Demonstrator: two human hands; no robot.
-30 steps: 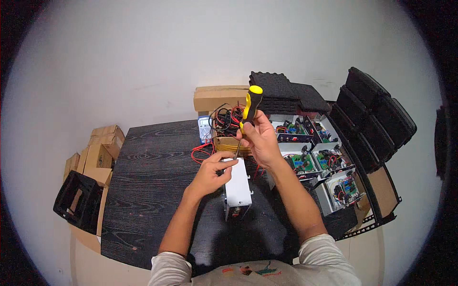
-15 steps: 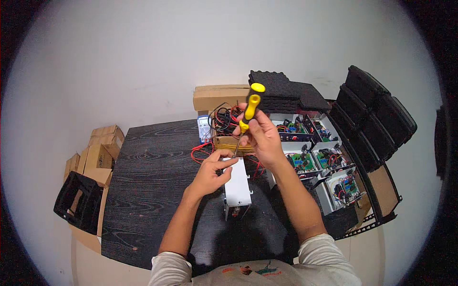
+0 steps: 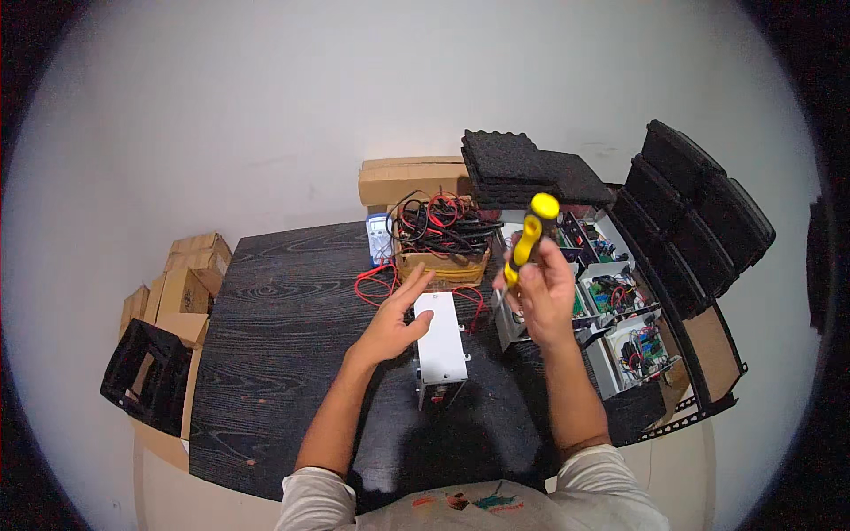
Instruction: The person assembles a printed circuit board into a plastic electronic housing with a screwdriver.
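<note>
A yellow-and-black screwdriver is gripped in my right hand, its handle pointing up and away from me. The hand is raised to the right of a white metal box, near the open electronics units. My left hand lies along the left side of that box, fingers stretched out and thumb apart, with nothing in it. The box stands on the dark table, its white panel facing up. A small screw or hole shows at each end of the panel.
Behind the box stands a cardboard box of black and red cables beside a multimeter with red leads. Open white units with circuit boards stand at the right, black bins beyond them. Cardboard boxes are left of the black table.
My right hand has lifted the screwdriver off the far end of the white box and moved right. My left fingers have straightened and come away from the screwdriver's tip.
</note>
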